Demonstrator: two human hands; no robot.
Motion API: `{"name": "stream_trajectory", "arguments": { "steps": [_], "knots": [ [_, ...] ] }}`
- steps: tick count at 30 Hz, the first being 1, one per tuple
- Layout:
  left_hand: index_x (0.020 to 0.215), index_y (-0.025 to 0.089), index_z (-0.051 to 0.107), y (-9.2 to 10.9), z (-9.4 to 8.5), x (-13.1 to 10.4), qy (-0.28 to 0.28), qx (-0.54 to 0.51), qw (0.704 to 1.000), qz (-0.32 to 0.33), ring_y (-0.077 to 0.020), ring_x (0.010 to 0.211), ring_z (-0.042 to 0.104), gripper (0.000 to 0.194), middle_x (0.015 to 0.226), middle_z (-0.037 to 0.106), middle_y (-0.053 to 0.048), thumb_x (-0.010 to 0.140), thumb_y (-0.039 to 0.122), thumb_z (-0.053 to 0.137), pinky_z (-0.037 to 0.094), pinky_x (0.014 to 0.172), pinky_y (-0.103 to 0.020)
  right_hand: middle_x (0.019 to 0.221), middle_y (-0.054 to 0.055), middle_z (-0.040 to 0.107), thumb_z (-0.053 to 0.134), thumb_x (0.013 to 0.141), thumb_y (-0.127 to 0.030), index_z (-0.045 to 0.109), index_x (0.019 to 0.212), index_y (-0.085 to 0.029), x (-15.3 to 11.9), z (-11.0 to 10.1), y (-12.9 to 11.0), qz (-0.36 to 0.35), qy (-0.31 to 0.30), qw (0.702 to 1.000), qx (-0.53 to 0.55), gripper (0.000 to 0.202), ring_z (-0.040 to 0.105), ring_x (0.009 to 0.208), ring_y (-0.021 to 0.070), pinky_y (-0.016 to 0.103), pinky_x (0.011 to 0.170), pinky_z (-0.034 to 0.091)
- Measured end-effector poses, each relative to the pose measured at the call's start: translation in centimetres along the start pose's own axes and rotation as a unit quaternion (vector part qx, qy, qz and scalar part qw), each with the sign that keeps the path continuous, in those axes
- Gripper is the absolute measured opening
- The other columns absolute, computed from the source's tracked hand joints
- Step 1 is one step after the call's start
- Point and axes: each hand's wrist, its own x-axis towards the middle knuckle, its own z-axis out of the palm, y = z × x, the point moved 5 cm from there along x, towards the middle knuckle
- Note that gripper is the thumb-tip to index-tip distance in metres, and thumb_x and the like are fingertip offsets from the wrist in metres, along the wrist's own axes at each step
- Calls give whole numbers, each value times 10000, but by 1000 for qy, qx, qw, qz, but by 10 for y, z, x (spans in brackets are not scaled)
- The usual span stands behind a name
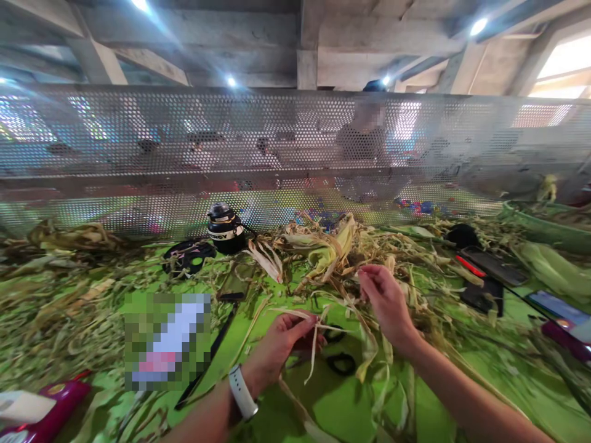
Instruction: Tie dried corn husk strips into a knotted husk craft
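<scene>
My left hand [289, 335], with a white watch on its wrist, pinches thin pale husk strips [314, 347] that cross at its fingertips. Higher and to the right, my right hand [381, 295] has thumb and forefinger pressed together beside the dry husk pile [337, 246]; whatever is between them is too small to make out. Black scissors [341, 364] lie on the green table [323, 403] just below and between the hands, their handles partly behind the strips.
A perforated metal screen [286, 147] runs behind the table, with people beyond it. A black jar [225, 229] stands at the back. Phones [561, 306], a magenta device [55, 403] and a green basket [530, 224] sit at the sides among scattered husks.
</scene>
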Motion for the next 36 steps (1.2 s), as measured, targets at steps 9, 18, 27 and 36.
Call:
{"name": "stream_trajectory", "arguments": {
  "steps": [9,18,27,36],
  "knots": [
    [769,160,651,3,-3,-2,91,-81,991,48,-156,673,637,232,721,693,-28,666,353,729,477,636,-245,731,16,605,458,864,-165,531,1130,-200,-73,57,-28,-457,-335,745,-352,278,521,607,141,268,519,368],
    [821,164,673,-2,2,-1,84,-76,992,54,-118,609,584,311,637,645,7,591,334,796,405,561,-205,788,41,659,398,931,-162,578,981,-157,-88,67,-28,-480,-357,742,-304,187,571,675,140,270,562,425],
    [811,151,666,15,3,-8,116,16,987,107,-161,713,603,306,762,692,-28,600,344,776,470,705,-277,901,52,626,531,855,-160,587,1033,-231,-69,43,-37,-433,-121,846,-286,199,570,876,188,363,796,447],
    [895,157,649,7,6,-9,62,-26,996,62,-132,720,584,256,791,657,-16,671,262,716,448,689,-244,844,27,618,527,870,-194,646,950,-250,-66,47,-30,-384,-181,871,-249,154,558,834,169,350,800,433]
  ]
}}
